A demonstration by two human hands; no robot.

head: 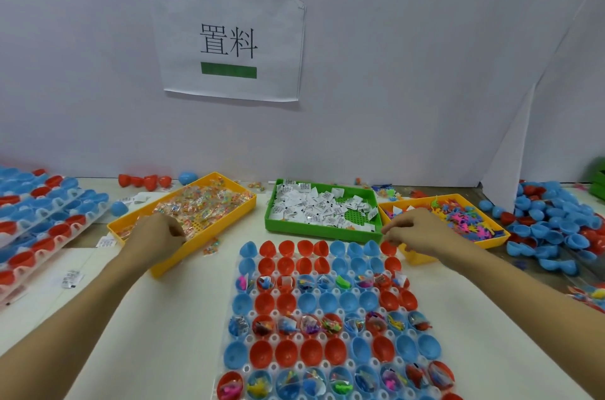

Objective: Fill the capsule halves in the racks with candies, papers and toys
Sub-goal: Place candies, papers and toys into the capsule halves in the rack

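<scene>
A clear rack [248, 314] in front of me holds rows of blue and red capsule halves. Its two far rows are empty, and some nearer rows hold toys and papers. My left hand [157, 236] is curled over the near end of the yellow candy tray [170, 263], its fingers closed among the wrapped candies [203, 203]. My right hand [415, 229] hovers over the rack's far right corner with bunched fingertips above a red capsule half [388, 248]. What those fingertips pinch is hidden. Behind it are a yellow tray of small colourful toys [465, 219] and a green tray of folded papers [314, 206].
More racks of capsule halves [42, 219] are stacked at the left. A heap of loose blue and red halves [550, 226] lies at the right. Stray candies [209, 247] and papers lie on the table. A white partition with a paper sign [229, 39] closes the back.
</scene>
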